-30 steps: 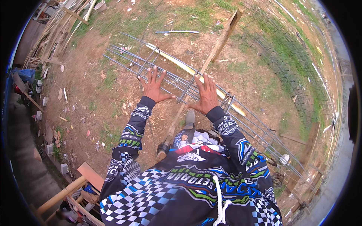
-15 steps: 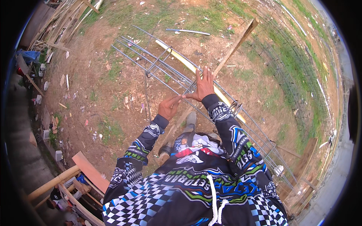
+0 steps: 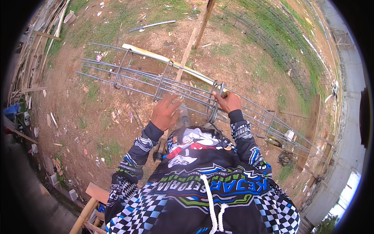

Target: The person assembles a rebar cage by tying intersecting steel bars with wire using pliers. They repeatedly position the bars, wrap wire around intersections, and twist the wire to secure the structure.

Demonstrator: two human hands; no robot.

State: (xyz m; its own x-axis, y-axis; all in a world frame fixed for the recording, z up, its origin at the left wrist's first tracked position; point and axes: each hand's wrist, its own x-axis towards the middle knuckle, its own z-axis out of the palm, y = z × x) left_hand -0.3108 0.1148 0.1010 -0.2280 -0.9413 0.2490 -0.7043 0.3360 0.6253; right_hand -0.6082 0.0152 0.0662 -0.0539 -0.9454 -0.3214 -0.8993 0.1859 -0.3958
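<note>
A long rebar cage point(image 3: 136, 73) of grey steel bars lies across in front of me, with square steel stirrups set around its bars. One stirrup point(image 3: 117, 74) stands toward the left end and another stirrup point(image 3: 163, 80) nearer the middle. My left hand point(image 3: 166, 113) is just on the near side of that middle one, fingers apart, holding nothing. Farther right, several stirrups are bunched together point(image 3: 215, 105). My right hand point(image 3: 228, 101) grips this bunch with thumb and fingers; part of the grip is hidden behind the hand.
A yellowish strip point(image 3: 156, 57) runs along the cage's far side. Beyond it a wooden post point(image 3: 203, 24) and a pale pipe point(image 3: 152, 25) show. More rebar cages point(image 3: 272, 46) lie on the grass at right. Timber point(image 3: 33, 54) is piled at left, and a wire coil point(image 3: 285, 158) lies near right.
My right hand has left the middle stirrup and moved right to the bunched stirrups. My left hand has come off the cage, its fingers spreading. The view has turned, so the cage lies flatter across.
</note>
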